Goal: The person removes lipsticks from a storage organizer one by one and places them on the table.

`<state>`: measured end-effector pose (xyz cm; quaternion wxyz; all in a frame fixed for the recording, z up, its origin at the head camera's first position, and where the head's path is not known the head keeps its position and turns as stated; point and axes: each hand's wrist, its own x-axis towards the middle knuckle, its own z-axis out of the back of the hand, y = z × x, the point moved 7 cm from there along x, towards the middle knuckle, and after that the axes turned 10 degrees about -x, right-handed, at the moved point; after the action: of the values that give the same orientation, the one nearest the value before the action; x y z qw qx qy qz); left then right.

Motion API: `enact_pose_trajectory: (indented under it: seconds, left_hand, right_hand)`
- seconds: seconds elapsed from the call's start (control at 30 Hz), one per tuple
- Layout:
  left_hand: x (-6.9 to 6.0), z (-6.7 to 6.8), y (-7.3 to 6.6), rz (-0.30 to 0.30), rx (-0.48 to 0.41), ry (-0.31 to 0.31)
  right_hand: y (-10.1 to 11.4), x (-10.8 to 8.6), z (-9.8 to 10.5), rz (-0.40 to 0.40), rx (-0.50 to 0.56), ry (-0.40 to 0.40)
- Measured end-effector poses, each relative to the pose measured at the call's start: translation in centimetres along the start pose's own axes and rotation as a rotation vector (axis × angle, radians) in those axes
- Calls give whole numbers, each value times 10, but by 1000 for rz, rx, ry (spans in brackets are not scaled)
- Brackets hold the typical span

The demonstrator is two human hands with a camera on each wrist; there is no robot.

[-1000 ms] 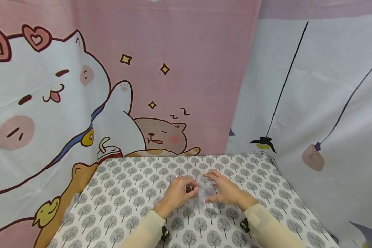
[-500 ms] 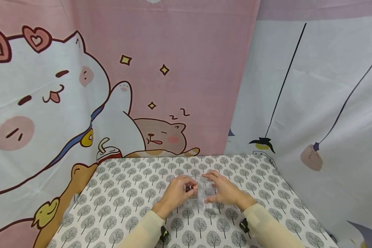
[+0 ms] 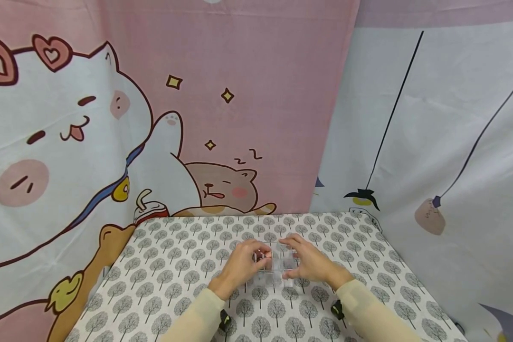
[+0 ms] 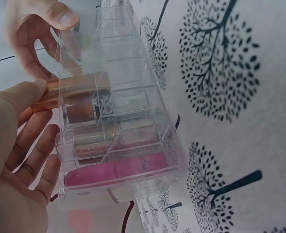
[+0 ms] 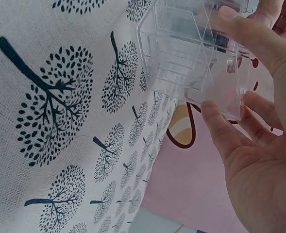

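A clear divided organizer (image 3: 276,266) stands on the table between both hands. The left hand (image 3: 239,266) pinches the upper end of a copper-coloured tube (image 4: 77,90) whose lower part is inside a compartment in the left wrist view. A dark-capped clear item (image 4: 80,112), a clear tube with a gold band (image 4: 96,141) and a bright pink tube (image 4: 116,171) fill neighbouring compartments. At the organizer's other end, the right hand (image 3: 314,262) holds it with thumb and fingers spread around its walls; the compartments there (image 5: 176,63) look bare in the right wrist view.
A white cloth with grey trees (image 3: 184,275) covers the table. Behind it hangs a pink curtain with cartoon cats (image 3: 273,118), and a whitish printed curtain (image 3: 466,142) hangs along the right side. Dark straps or devices (image 3: 337,309) show beneath the wrists.
The left thumb and fingertips have shifted slightly left over the organizer. The right hand has stayed in place.
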<state>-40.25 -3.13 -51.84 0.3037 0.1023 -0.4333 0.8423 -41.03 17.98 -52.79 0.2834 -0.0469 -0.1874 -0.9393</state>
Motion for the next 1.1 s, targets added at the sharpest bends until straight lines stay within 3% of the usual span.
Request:
enact_pose_trajectory:
  seconds: [0.33, 0.67, 0.93, 1.1]
  left_hand:
    - [1, 9, -6, -68, -46, -45]
    - [3, 21, -16, -162, -21, -108]
    - [3, 32, -23, -245, 24, -178]
    - [3, 42, -26, -258, 9, -187]
  right_hand:
    - [-2, -1, -1, -2, 15, -1]
    - [-2, -3, -1, -9, 67, 16]
    - [-3, -2, -2, -11, 19, 5]
    - [-3, -2, -2, -16, 21, 6]
